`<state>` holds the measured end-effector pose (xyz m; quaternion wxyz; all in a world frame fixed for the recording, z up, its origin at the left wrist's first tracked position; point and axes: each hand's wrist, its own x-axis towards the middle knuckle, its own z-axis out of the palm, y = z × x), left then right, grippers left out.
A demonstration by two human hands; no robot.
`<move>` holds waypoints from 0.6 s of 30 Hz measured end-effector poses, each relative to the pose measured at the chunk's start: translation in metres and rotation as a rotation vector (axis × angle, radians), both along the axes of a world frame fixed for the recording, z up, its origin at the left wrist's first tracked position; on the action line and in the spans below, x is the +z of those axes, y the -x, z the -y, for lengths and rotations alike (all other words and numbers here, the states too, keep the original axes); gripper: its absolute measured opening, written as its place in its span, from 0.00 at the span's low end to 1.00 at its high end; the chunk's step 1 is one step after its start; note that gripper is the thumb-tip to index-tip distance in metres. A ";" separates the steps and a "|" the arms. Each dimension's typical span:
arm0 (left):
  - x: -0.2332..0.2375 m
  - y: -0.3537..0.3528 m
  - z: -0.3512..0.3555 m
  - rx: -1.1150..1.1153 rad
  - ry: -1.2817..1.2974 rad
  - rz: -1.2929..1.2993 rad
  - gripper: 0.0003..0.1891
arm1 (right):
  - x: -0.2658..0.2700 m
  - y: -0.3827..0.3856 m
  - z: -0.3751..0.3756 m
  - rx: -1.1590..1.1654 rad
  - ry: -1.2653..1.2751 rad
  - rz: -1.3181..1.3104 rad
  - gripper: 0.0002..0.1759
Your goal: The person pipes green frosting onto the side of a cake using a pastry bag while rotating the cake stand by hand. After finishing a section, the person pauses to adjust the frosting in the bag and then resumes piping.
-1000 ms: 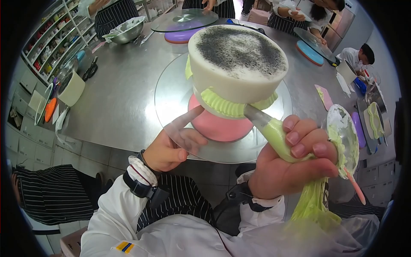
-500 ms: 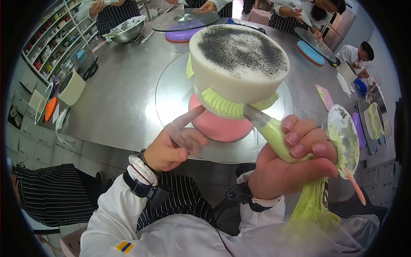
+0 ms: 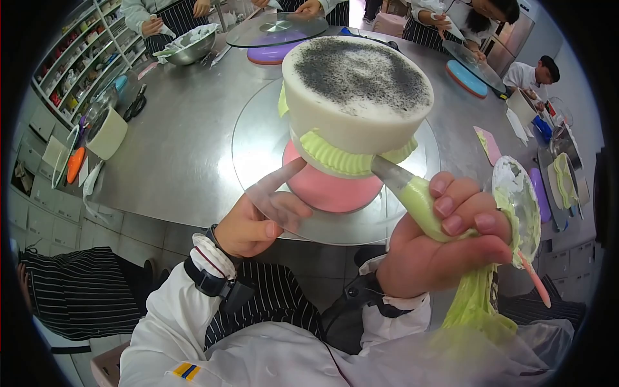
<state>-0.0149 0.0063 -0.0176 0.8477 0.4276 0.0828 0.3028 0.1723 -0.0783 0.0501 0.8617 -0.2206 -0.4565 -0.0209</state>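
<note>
My right hand [image 3: 451,226] is closed around a piping bag [image 3: 422,203] of light green cream. The bag's metal nozzle [image 3: 389,171] meets the lower side of a white round cake form [image 3: 354,129], at the end of a ribbed green cream ruffle [image 3: 335,157]. Black specks cover the form's top. It stands on a clear turntable plate [image 3: 258,148] over a pink base [image 3: 329,188]. My left hand [image 3: 261,216] is at the plate's near left edge, with fingers seen through it. Its index finger stretches toward the pink base, and the thumb is apart.
A cream-smeared bowl [image 3: 516,209] with a pink-handled tool is beside my right hand. Another bowl [image 3: 190,46] stands at the back left. Turntables with purple [image 3: 274,53] and blue [image 3: 467,79] bases are across the metal table [image 3: 174,129], where other people work.
My right hand and the nozzle have shifted slightly right along the form, and the green ruffle reaches a little further right. My left hand has hardly moved.
</note>
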 end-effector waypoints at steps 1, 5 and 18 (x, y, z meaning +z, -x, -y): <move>-0.002 0.001 -0.001 -0.013 -0.001 0.011 0.55 | 0.000 0.000 0.000 -0.002 -0.001 0.002 0.20; -0.004 0.001 -0.001 -0.024 0.031 0.026 0.55 | 0.000 -0.001 0.000 -0.017 -0.004 -0.010 0.21; -0.003 0.001 -0.001 -0.021 -0.002 -0.033 0.56 | -0.004 -0.004 -0.001 0.020 -0.040 0.056 0.24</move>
